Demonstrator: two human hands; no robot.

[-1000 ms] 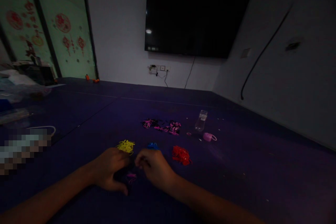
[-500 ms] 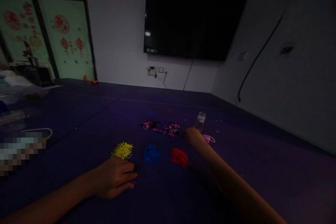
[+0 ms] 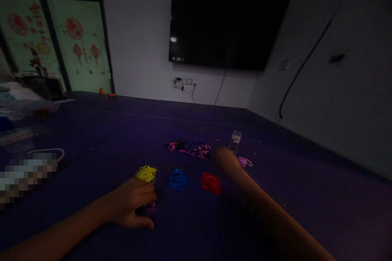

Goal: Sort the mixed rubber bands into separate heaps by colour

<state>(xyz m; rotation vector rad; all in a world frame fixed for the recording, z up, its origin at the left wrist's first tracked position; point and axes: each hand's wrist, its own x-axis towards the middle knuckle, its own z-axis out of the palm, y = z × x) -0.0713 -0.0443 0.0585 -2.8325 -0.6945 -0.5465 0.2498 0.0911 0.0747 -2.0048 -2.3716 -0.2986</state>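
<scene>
My left hand (image 3: 136, 202) rests on the dark purple surface just in front of a pile of yellow rubber bands (image 3: 147, 174). Its thumb is spread away from the fingers. A few pink bands (image 3: 151, 208) lie in that gap, apparently on the surface. To the right are a blue heap of bands (image 3: 179, 179) and a red heap of bands (image 3: 211, 183). My right hand (image 3: 226, 157) reaches forward beside a loose mix of pink and black bands (image 3: 202, 151); its fingers are turned away and hidden. Right behind it stands a clear bottle (image 3: 235, 140).
A pink item with a loop (image 3: 244, 162) lies right of my right hand. Clear plastic bags and containers (image 3: 18, 136) crowd the left side. A large black television (image 3: 228, 26) hangs on the far wall. Small white specks are scattered at the right.
My left hand has opened, its thumb moving away from the fingers, and pink bands now show between them. My right hand stays near the pink and black bands.
</scene>
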